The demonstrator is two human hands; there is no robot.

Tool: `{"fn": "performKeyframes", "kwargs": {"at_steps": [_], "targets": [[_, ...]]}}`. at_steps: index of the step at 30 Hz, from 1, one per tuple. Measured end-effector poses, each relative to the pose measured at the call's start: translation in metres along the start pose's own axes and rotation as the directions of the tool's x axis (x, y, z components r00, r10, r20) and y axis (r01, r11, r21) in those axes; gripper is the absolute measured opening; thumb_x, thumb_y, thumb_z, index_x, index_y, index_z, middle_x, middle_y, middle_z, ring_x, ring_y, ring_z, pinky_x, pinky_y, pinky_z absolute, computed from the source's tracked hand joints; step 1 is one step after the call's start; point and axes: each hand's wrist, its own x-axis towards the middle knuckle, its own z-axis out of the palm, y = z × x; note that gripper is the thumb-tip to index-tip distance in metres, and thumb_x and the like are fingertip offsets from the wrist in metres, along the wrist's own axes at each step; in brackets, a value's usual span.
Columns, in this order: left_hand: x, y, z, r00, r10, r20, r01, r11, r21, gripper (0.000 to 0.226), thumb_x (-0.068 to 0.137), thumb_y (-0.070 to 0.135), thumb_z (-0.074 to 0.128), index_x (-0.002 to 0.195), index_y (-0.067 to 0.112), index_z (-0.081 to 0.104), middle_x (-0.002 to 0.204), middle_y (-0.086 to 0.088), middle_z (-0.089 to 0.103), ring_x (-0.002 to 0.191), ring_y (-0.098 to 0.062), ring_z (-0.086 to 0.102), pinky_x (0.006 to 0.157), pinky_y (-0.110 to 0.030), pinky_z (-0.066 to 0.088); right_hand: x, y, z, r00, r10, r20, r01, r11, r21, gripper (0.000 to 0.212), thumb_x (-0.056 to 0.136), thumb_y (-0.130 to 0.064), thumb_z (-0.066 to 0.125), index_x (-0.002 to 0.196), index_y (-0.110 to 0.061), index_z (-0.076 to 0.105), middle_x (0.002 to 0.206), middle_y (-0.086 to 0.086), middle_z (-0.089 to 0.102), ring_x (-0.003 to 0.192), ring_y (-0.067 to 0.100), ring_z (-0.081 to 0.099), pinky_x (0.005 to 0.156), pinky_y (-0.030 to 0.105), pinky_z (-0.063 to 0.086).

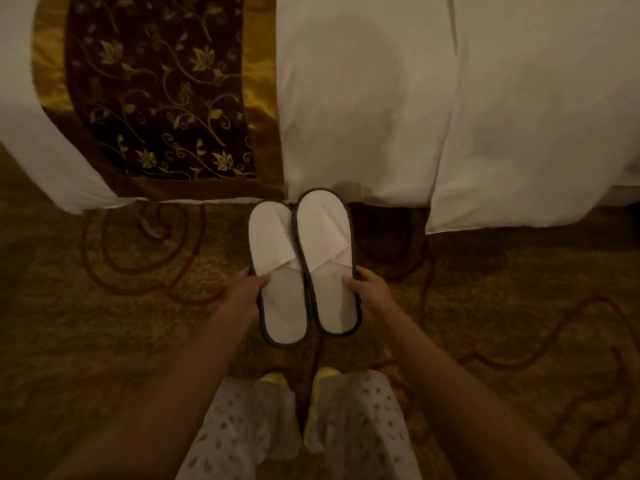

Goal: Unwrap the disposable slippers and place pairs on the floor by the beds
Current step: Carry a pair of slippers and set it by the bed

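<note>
Two white disposable slippers with dark trim sit side by side, toes pointing at the bed. My left hand (251, 289) grips the left slipper (273, 268) at its outer edge, thumb on the insole. My right hand (369, 289) grips the right slipper (325, 258) the same way on its outer edge. Both slippers are unwrapped and held over the patterned carpet (121, 289), just in front of the bed's hanging white sheet (363, 116). Whether their soles touch the carpet cannot be told.
A dark floral bed runner with gold borders (156, 98) drapes over the bed at the left. My legs in spotted trousers (311, 427) and yellow footwear (277, 377) stand just behind the slippers. Carpet spreads to both sides.
</note>
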Motion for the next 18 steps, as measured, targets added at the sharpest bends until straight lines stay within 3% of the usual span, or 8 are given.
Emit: {"fn": "performKeyframes", "kwargs": {"at_steps": [3,7,11,18], "targets": [[0.062,-0.046,-0.014,0.999,-0.023,-0.029,0.022,0.999,-0.048,0.048,0.091,-0.003,0.052,0.137,0.008,0.045,0.136,-0.019,0.053,0.103,-0.029,0.055,0.089,-0.037,0.046,0.064,0.051,0.016,0.998,0.057,0.012,-0.057,0.998,0.010,0.040,0.091,-0.006,0.054,0.130,-0.007,0.049,0.131,0.015,0.055,0.099,0.022,0.054,0.085,0.038,0.048],[0.150,-0.094,-0.026,0.996,-0.032,-0.079,0.026,0.997,-0.069,0.048,0.091,-0.002,0.051,0.138,0.008,0.044,0.137,-0.017,0.052,0.108,-0.030,0.053,0.090,-0.040,0.044,0.157,0.109,0.032,0.994,0.110,-0.020,-0.109,0.994,0.029,0.043,0.091,-0.007,0.053,0.134,-0.007,0.046,0.136,0.016,0.051,0.114,0.030,0.052,0.091,0.042,0.045],[0.239,-0.126,-0.035,0.996,-0.016,-0.092,0.009,0.997,-0.072,0.049,0.090,0.000,0.054,0.138,0.009,0.044,0.140,-0.016,0.049,0.125,-0.036,0.047,0.101,-0.045,0.041,0.253,0.147,0.039,0.993,0.056,-0.099,-0.057,0.998,-0.002,0.043,0.091,-0.006,0.053,0.134,-0.005,0.046,0.138,0.018,0.048,0.122,0.036,0.047,0.094,0.041,0.044],[0.330,-0.148,-0.040,0.996,0.061,-0.065,-0.065,0.995,-0.069,0.051,0.091,0.000,0.052,0.139,0.014,0.043,0.140,-0.015,0.049,0.124,-0.038,0.047,0.106,-0.054,0.040,0.361,0.193,0.054,0.995,0.001,-0.100,-0.012,0.993,-0.113,0.045,0.092,-0.007,0.051,0.136,-0.004,0.042,0.140,0.019,0.045,0.125,0.037,0.045,0.100,0.044,0.042]]}}
